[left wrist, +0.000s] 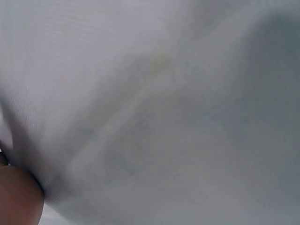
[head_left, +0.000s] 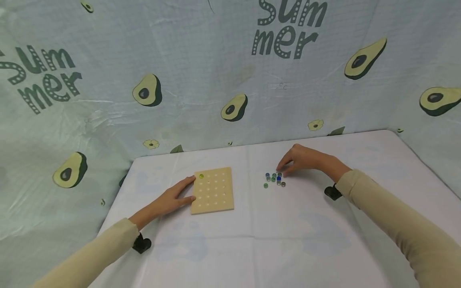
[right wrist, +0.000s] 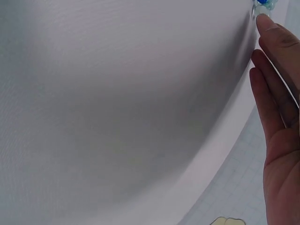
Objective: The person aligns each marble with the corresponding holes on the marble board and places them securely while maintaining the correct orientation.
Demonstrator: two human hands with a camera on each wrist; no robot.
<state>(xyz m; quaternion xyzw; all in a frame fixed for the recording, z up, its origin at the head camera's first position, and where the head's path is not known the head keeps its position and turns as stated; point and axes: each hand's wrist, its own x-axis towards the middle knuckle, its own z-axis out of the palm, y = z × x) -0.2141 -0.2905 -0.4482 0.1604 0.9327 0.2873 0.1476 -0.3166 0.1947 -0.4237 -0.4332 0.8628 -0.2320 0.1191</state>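
A pale wooden board with rows of round hollows lies left of the table's middle. One yellow-green glass marble sits in its far left corner. My left hand rests against the board's left edge, with thumb and fingers spread apart. To the right lies a loose cluster of small green, blue and clear marbles. My right hand reaches down at the cluster's right side, its fingertips close to the marbles. In the right wrist view its fingers look nearly straight, and one fingertip meets a clear marble.
A white cloth covers the table. Behind it hangs a pale curtain printed with avocados and lettering. A black wrist camera sits below the left sleeve, and another camera below the right.
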